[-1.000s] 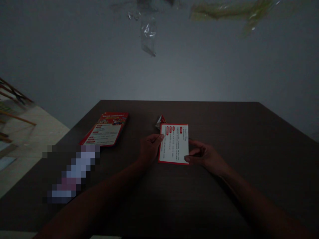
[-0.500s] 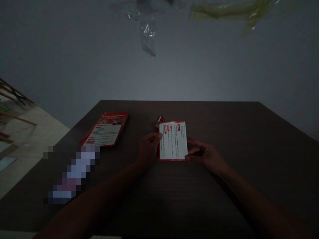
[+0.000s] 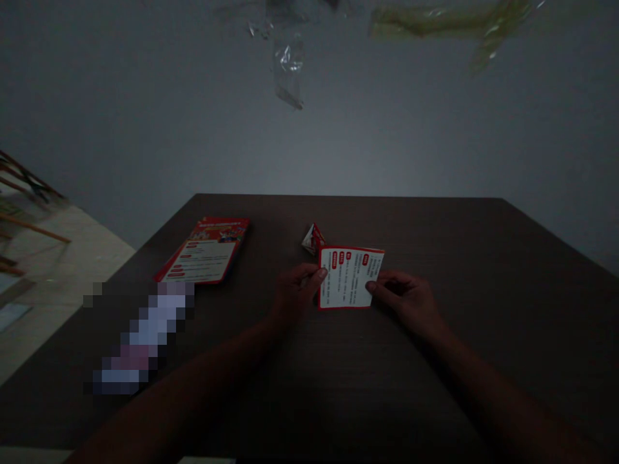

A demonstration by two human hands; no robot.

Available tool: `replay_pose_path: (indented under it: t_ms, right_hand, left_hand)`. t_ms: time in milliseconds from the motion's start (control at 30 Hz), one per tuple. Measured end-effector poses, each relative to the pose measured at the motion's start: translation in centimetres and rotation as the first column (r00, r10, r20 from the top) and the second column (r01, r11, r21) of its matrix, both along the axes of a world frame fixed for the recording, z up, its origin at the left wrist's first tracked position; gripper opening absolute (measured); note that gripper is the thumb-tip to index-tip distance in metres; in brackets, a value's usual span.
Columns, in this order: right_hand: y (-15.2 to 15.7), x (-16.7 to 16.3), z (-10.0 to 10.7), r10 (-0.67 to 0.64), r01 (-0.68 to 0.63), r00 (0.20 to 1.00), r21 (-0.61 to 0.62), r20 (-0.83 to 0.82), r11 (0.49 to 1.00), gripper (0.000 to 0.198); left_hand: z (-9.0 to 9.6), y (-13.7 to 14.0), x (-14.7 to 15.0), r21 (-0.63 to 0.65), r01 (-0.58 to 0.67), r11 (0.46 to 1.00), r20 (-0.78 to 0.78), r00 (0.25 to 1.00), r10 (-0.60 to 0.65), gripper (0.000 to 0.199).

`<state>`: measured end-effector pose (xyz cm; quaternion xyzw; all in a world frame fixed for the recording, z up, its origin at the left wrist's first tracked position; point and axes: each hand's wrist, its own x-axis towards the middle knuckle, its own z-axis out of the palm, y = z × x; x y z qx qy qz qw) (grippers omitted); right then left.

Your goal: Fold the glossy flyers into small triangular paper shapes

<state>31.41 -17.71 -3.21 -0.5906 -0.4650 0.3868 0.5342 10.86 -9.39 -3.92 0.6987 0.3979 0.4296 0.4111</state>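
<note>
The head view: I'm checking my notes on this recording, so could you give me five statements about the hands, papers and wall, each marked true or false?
1. The left hand holds the printed paper at its left side. True.
2. The right hand lies flat on the table. False: it pinches the right side of the printed paper.
3. A small red-and-white folded piece rests on the table beyond the left hand. True.
4. The stack of leaflets lies to the right of both hands. False: it lies to their left.
5. Yellowish tape shows on the wall. True.
</note>
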Motion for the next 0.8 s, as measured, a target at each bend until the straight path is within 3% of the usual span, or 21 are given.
replay_pose_path:
  t_ms: [133,300,600,800]
  right_hand:
    - [-0.1,0.1,0.0,-0.042,0.04,0.997,0.039,0.06,0.998,0.02]
    - [-0.1,0.3,-0.1,-0.108,0.096,0.981,0.082,0.158,0.992,0.02]
    - [-0.1,0.6,-0.7,-0.104,0.069,0.974,0.175,0.201,0.982,0.017]
    - [-0.1,0.8,-0.7,-0.068,-0.012,0.966,0.304,0.249,0.953,0.011]
  left_hand:
    - [0.1,0.1,-0.4,0.131,0.054,0.99,-0.052,0.998,-0.047,0.02]
    - [-0.3,0.5,-0.5,0.294,0.137,0.946,-0.003,0.99,-0.143,0.01]
    - [0.0,0.6,-0.5,0.381,0.122,0.916,-0.053,0.993,-0.11,0.005]
    - [0.6,0.4,-0.4,0.502,0.137,0.854,-0.06,0.991,-0.123,0.002]
